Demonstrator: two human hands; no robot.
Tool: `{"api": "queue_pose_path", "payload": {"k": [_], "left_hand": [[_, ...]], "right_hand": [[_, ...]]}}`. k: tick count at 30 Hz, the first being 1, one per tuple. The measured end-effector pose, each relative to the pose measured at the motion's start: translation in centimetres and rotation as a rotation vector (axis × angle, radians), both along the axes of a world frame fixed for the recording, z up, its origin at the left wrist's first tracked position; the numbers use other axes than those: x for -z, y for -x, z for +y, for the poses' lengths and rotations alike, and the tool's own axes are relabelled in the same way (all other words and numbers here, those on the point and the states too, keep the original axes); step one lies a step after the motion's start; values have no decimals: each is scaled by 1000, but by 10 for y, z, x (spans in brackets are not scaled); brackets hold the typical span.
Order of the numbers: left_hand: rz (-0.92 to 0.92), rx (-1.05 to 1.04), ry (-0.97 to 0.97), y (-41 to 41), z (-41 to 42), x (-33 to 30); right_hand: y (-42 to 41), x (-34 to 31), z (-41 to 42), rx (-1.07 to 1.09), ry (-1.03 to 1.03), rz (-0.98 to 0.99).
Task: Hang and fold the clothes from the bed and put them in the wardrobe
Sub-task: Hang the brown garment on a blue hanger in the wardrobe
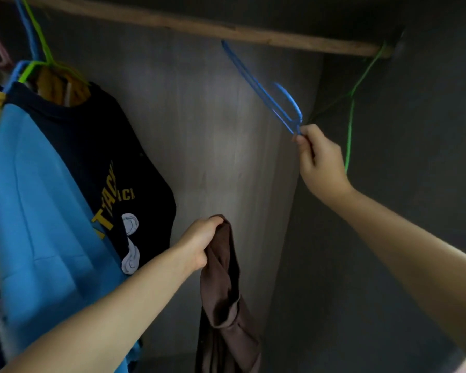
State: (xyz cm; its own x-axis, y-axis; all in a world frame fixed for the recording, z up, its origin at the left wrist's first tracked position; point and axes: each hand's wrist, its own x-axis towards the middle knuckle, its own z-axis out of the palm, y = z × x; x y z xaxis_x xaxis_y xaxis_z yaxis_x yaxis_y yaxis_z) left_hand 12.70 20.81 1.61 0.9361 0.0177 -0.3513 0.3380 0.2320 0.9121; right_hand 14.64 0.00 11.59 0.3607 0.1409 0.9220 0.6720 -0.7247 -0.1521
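Two bare hands reached into the wardrobe (226, 146), below its wooden rail (199, 26), which ran across the top of the view. The right hand (320, 162), well below the rail's right end, had its fingers curled tight around the bottom corner of an empty blue hanger (267, 95); the hanger's hook was at the rail near its middle, and its frame slanted down to the right toward that grip. Just beyond the right hand, an empty green hanger (350, 122) hung from the rail's right end against the dark side wall. The left hand (202, 243), far below the rail's middle, gripped the bunched top of a brown garment (226, 297), fingers wrapped around the cloth, and the rest of it trailed straight down out of the bottom of the view. Under the rail's left end hung a navy T-shirt (113, 162) with yellow lettering on a green hanger, a bright blue shirt (43, 205) in front of it on a blue hanger, and a yellow garment (51, 87) showing inside the navy collar.
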Motion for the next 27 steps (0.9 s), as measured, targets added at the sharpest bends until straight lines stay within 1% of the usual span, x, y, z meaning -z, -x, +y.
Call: {"api": "queue_pose_path", "payload": {"k": [2, 6, 8, 10, 13, 15, 16, 20, 21, 23, 24, 25, 26, 27], "left_hand": [[9, 1, 1, 8, -1, 5], [-11, -31, -12, 21, -4, 14], [-11, -53, 5, 28, -2, 18], [5, -51, 38, 37, 0, 21], [27, -102, 36, 54, 2, 25], [45, -157, 37, 66, 2, 31], [57, -168, 35, 73, 1, 34], [104, -191, 20, 99, -6, 45], [106, -199, 12, 105, -9, 46], [93, -228, -46, 115, -17, 48], [76, -234, -66, 120, -23, 50], [49, -241, -81, 122, -28, 53], [17, -244, -108, 124, -34, 56], [3, -236, -124, 129, -41, 56]], "right_hand": [[8, 8, 10, -51, 85, -67], [13, 29, 20, -43, 476, -179], [19, 40, 22, -73, 642, -230], [27, 50, 23, -126, 711, -274], [44, 61, 26, -235, 678, -254], [60, 70, 31, -328, 551, -125], [69, 74, 34, -359, 434, -28], [107, 91, 27, -386, -214, 349], [121, 93, 23, -457, -369, 433], [151, 94, 14, -756, -649, 640], [166, 92, 12, -917, -749, 773], [179, 90, 11, -1016, -831, 887], [191, 88, 10, -1051, -916, 955], [201, 86, 9, -1034, -998, 965]]}}
